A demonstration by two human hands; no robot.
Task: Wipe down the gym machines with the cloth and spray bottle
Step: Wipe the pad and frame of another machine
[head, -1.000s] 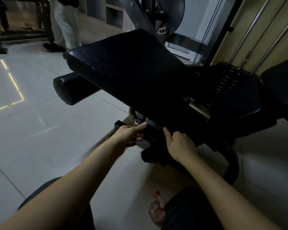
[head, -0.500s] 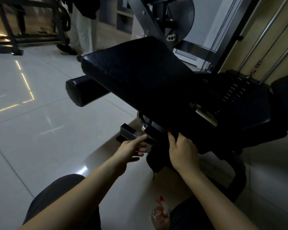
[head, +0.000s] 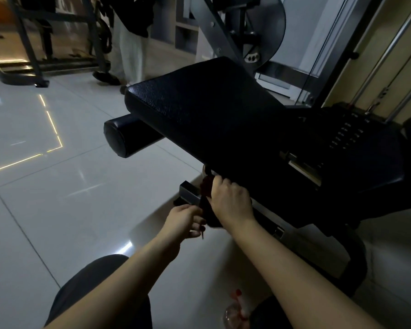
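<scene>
Person crouches at the gym machine point(head: 356, 186), both bare arms reaching under the black seat pad point(head: 199, 115). Right hand point(head: 230, 200) is curled round a dark red cloth point(head: 205, 186), knuckles up, and holds it against the grey frame bar point(head: 189, 189) just below the pad's near edge. The cloth hangs from that grip, its lower part dark and hard to make out. Left hand point(head: 182, 219) sits lower and to the left, fingers bent at the cloth's bottom end. It is too dim to tell if it pinches the cloth or only touches it.

The spray bottle point(head: 235, 312) stands on the floor point(head: 57, 198) at the bottom edge, between the person's knees, near nobody's hand. It has a clear body and a red trigger, and is partly cut off.

A black roller pad point(head: 128, 136) sticks out left from under the seat pad. The weight stack point(head: 347, 134) is right of the seat, with chrome guide rods point(head: 384, 58) rising behind it. The floor is glossy pale tile with light-strip reflections at left. Far back, a second person's pale trousers point(head: 131, 43) and dark shoes show beside another rack.
</scene>
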